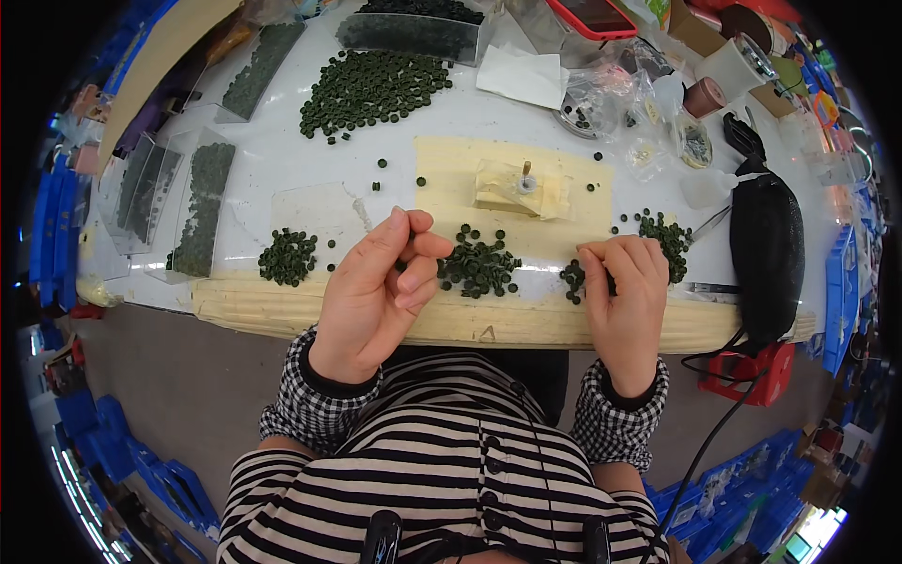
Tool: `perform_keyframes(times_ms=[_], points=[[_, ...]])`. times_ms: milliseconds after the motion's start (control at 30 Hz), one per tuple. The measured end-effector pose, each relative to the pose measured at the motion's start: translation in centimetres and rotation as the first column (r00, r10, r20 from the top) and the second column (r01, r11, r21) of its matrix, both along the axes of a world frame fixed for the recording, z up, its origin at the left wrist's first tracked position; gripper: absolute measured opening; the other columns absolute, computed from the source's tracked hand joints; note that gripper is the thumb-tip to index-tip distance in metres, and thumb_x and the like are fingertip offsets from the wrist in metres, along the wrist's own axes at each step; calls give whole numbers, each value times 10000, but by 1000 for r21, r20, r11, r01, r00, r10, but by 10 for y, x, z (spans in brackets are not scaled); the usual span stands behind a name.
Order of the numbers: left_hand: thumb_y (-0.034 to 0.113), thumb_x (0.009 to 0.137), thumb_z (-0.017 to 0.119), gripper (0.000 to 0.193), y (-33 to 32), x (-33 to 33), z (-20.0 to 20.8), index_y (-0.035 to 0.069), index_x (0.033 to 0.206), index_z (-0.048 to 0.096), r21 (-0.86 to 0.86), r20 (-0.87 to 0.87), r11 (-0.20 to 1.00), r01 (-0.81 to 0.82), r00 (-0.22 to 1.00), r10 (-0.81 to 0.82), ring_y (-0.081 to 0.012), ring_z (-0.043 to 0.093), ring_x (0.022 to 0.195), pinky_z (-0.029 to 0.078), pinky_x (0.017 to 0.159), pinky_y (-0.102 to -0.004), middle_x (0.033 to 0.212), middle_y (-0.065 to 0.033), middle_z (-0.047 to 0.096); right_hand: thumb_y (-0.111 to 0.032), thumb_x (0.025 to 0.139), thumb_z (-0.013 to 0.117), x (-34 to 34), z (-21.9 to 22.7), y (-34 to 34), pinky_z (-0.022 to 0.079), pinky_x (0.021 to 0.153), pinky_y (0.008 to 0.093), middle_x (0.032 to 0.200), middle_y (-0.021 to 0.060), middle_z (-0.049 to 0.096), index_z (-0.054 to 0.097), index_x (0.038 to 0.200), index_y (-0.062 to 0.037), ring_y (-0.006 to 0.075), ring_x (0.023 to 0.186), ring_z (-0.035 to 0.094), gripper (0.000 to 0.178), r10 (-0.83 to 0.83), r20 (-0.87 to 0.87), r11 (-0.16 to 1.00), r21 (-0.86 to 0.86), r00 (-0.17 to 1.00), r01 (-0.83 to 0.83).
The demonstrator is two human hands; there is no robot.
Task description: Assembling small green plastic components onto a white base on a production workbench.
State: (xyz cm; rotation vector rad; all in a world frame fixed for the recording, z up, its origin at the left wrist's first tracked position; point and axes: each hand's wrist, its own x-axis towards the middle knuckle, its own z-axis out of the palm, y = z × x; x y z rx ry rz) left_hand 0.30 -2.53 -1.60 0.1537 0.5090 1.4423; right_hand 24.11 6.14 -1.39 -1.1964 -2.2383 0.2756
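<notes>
My left hand (376, 291) is raised over the table's near edge, palm turned inward. Its thumb and fingers are curled together, with small dark green round pieces (408, 252) showing between them. Just right of it lies a loose pile of the same pieces (479, 265). My right hand (628, 296) points down at the table with thumb and fingers drawn together, beside a few more pieces (570, 280); what is in its fingertips is hidden. Beyond both hands, a small block wrapped in yellowish tape (521, 190) with a metal pin (527, 179) stands on a pale yellow sheet (442, 202).
A large heap of green pieces (371, 89) lies at the back. Clear trays (202, 211) of pieces stand left, and smaller piles (287, 256) lie near the front. At the right are a black padded object (766, 254), plastic bags (644, 122), thread spools (705, 97) and a red-cased phone (594, 17).
</notes>
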Motion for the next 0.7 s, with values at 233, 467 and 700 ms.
perform_keyframes(times_ms=[233,467,700], points=[[164,1013,420,299,2,8,7,-40,1208,520,-58,-40,998,1,999,-4,-74,433,683,384,607,-197,869,-23,565,-73,760,695,0,8,-6,377,771,377,769,52,552,606,796,-56,262,818,512,97,8,34,999,-42,999,-6],[87,982,450,349,2,15,10,-59,1298,466,-83,-107,994,70,991,-79,-80,489,754,436,693,-210,1000,-79,629,-43,730,700,-3,-4,-7,380,783,379,794,63,564,605,820,-55,268,825,516,132,10,25,1000,-10,1000,-9],[128,980,506,210,-2,20,-1,27,1147,583,-19,-76,980,197,977,-198,-23,432,616,362,549,-156,1021,-105,667,32,753,678,-4,2,-10,434,642,318,765,81,605,614,822,-18,226,710,555,106,-72,-287,996,-73,955,53]])
